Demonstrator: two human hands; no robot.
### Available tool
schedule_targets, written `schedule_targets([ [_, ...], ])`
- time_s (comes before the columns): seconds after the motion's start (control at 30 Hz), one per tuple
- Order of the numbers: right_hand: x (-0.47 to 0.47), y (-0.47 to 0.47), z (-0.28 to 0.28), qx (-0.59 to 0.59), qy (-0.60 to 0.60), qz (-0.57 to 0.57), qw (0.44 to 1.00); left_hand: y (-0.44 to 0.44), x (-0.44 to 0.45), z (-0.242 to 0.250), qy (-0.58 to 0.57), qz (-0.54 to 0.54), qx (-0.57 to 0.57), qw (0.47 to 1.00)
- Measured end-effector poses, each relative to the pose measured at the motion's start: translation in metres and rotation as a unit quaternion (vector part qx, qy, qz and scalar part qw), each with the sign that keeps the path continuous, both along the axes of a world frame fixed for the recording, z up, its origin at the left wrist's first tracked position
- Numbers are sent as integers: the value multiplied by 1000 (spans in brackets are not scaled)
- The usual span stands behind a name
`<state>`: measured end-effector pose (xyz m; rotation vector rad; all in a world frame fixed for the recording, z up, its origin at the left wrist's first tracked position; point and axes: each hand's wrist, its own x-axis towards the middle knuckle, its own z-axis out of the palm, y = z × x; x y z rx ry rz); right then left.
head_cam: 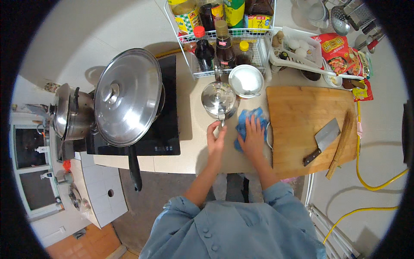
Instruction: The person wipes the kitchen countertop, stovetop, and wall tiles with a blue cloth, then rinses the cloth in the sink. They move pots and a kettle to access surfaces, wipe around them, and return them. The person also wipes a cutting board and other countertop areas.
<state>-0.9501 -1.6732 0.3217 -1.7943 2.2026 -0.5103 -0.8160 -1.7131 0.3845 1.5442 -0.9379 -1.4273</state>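
Note:
A small lidded steel pot (218, 97) stands on the countertop in front of me. My left hand (216, 137) has its thumb and fingers at the short handle on the near side of this pot. To the right, a crumpled blue cloth (242, 121) lies on the counter under my right hand (252, 137), which presses down on it with fingers spread forward. Just behind the cloth sits a round container of white contents (246, 79), with a spoon handle at its front rim. The wooden cutting board (291, 129) begins right beside the cloth.
A cleaver (327, 134) and a long wooden stick (341, 145) lie on the board. Left is a black cooktop (169, 129) with a lidded pan (129, 97) and a steel pot (81, 113). Behind stand a wire rack (194, 73) of bottles and a white tray (300, 66) with eggs.

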Motion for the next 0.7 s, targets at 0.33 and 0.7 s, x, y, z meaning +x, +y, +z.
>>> schedule_targets([
  [0.33, -10, -61, -29, -87, 14, -89, 992, -3, 13, -10, 80, -55, -15, 995],
  [0.7, 44, 98, -18, -49, -58, 161, 984, 61, 73, -8, 112, -53, -13, 992],
])
